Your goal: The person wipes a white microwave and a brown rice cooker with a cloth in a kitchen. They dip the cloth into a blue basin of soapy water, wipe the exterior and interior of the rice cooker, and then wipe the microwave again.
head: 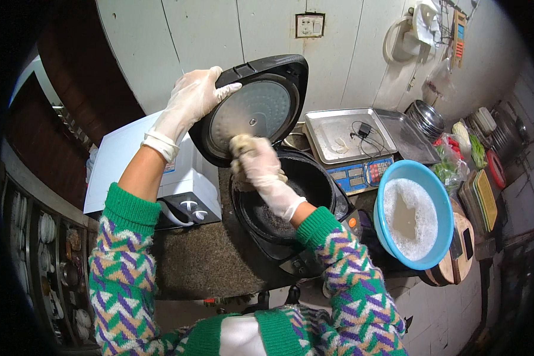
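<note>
A black rice cooker [267,249] stands on the stone counter with its lid [289,66] raised. My left hand [196,91], in a whitish disposable glove, grips the lid's upper left edge, the thumb lying over its inner side. In my right hand [264,167], gloved the same way and slightly blurred, is a bunched pale cloth [240,153]. I hold that cloth against the lower part of the round grey inner lid plate [262,104]. Below my right wrist the dark cooking well [311,178] lies open; my forearm hides part of it.
At right a light-blue basin [382,236] of foamy, cloudy water sits near the counter edge. Behind it is a blue digital scale [345,175] with a metal tray [333,120] and a black cable [364,130]. A white microwave-like appliance [124,147] stands at left. Wooden boards [465,267] lie beside the basin.
</note>
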The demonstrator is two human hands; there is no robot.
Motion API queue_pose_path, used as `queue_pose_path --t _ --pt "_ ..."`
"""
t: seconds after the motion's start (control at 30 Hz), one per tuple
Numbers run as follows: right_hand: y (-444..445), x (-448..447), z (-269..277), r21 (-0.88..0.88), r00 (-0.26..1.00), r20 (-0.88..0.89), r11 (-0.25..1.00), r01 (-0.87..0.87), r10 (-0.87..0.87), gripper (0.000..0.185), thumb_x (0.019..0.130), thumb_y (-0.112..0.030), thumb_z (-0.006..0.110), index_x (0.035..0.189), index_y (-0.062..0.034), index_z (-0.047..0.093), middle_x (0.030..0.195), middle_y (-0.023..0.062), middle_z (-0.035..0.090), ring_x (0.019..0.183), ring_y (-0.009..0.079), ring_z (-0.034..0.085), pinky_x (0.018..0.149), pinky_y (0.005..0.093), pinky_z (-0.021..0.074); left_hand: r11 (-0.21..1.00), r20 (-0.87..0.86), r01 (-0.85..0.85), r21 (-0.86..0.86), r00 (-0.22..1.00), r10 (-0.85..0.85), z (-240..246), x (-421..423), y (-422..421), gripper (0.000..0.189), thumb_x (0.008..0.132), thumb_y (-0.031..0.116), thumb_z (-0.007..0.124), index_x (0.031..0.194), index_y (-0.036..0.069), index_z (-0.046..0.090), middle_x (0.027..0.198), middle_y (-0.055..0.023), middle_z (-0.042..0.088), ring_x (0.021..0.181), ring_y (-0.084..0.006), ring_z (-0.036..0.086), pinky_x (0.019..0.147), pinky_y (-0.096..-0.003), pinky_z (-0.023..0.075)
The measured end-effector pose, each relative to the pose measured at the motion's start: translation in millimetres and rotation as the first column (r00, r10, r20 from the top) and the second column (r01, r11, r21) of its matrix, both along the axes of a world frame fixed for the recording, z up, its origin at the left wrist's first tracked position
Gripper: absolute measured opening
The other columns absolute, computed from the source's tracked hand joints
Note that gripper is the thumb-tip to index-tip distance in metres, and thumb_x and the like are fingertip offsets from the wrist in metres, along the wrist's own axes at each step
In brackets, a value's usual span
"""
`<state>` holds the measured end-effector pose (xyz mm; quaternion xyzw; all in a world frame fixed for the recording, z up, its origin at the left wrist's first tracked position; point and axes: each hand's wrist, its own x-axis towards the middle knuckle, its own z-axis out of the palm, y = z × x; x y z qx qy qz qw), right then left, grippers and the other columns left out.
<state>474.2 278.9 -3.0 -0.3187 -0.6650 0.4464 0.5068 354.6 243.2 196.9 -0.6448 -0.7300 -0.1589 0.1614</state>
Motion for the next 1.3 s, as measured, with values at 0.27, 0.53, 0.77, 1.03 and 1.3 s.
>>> queue_pose_path --t 0.27,0.53,0.77,1.03,1.3 --pt "12.9 -6.4 -0.9 -0.492 0.969 -0.246 0.858 -0.148 0.026 0.018 0.077 0.001 0.06 0.094 -0.0043 0.066 0.087 0.0126 0.065 0.083 0.0286 0.064 0.075 0.0379 0.0518 0.997 0.015 -0.063 -0.043 0.998 0.064 0.3 14.6 -3.9 0.059 0.085 0.058 0.059 0.105 0.003 0.063 0.093 -0.0201 0.068 0.094 -0.0382 0.064 0.084 -0.0464 0.0501" --pt "-39.9 -9.6 25.6 -0.025 0.998 -0.024 0.998 0.06 -0.06 0.018 0.079 0.0 0.057 0.093 -0.0052 0.068 0.085 0.0114 0.067 0.083 0.0237 0.065 0.074 0.0346 0.052 0.999 0.009 -0.042 -0.032 0.999 0.042 3.1 12.6 -12.9 0.057 0.086 0.057 0.059 0.103 0.002 0.062 0.093 -0.0198 0.068 0.095 -0.038 0.064 0.084 -0.0466 0.0497" --pt "35.6 1.3 -3.1 -0.308 0.901 -0.031 0.862 0.403 -0.432 0.036 0.082 -0.002 0.061 0.116 -0.0007 0.051 0.097 0.0181 0.06 0.09 0.0319 0.061 0.083 0.0395 0.0506 0.999 0.03 -0.037 -0.027 0.999 0.038 4.8 23.8 -13.9 0.055 0.085 0.055 0.061 0.101 0.002 0.063 0.091 -0.0202 0.068 0.093 -0.0372 0.065 0.083 -0.046 0.0502" --pt "-39.3 -54.6 26.0 -0.584 0.978 -0.188 0.791 -0.183 0.087 0.037 0.08 -0.02 0.058 0.114 -0.0042 0.059 0.098 0.0135 0.066 0.091 0.0225 0.063 0.083 0.0332 0.0492 1.0 0.001 0.006 -0.025 1.0 -0.006 3.5 25.8 -16.6 0.061 0.085 0.059 0.059 0.105 0.002 0.062 0.089 -0.0214 0.067 0.088 -0.0386 0.065 0.078 -0.0475 0.0515" --pt "-47.5 88.4 143.3 -0.533 0.89 -0.415 0.743 -0.405 0.187 0.035 0.075 -0.023 0.065 0.104 -0.0039 0.061 0.096 0.0125 0.063 0.085 0.0235 0.062 0.078 0.0366 0.0515 0.989 0.052 0.141 0.04 0.988 -0.143 -11.1 12.0 -14.3 0.079 0.085 0.072 0.044 0.115 0.001 0.061 0.103 -0.0239 0.066 0.1 -0.0369 0.063 0.086 -0.0455 0.0492"
